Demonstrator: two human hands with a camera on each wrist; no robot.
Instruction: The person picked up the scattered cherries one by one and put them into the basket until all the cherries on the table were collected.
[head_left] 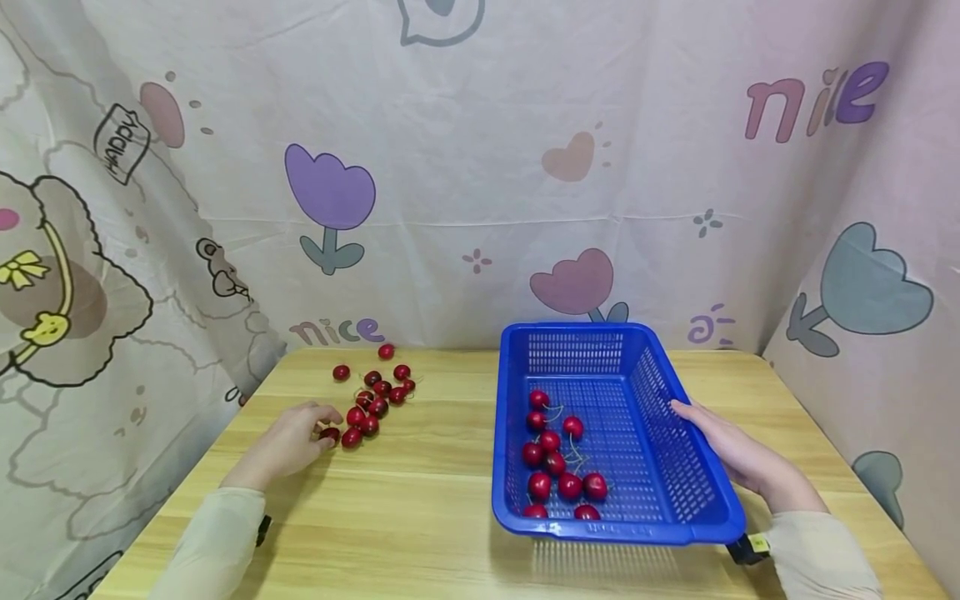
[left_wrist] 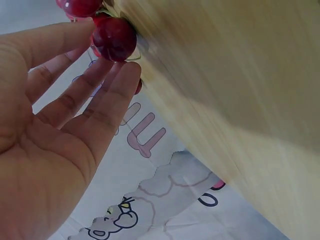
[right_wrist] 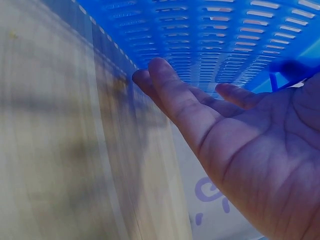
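Observation:
Near the left end of the table, the person's left hand (head_left: pixel 288 446) pinches a dark red cherry (left_wrist: pixel 115 39) between thumb and fingertips, at the near edge of a loose group of cherries (head_left: pixel 377 407). On the right, a blue perforated plastic basket (head_left: pixel 624 532) has several stemmed cherries (head_left: pixel 549 442) along its left side. The right hand (head_left: pixel 738 450) is against the basket's right side, one fingertip on the rim. In the right wrist view, fairly straight fingers (right_wrist: pixel 185 105) reach along the basket's outer wall.
The wooden table (head_left: pixel 420 517) runs back to a printed cloth (head_left: pixel 450 167), which hangs behind and at both sides. A single cherry (head_left: pixel 386 352) lies near the back edge, another (head_left: pixel 341 372) to the left of the group. Bare table separates the loose cherries from the basket.

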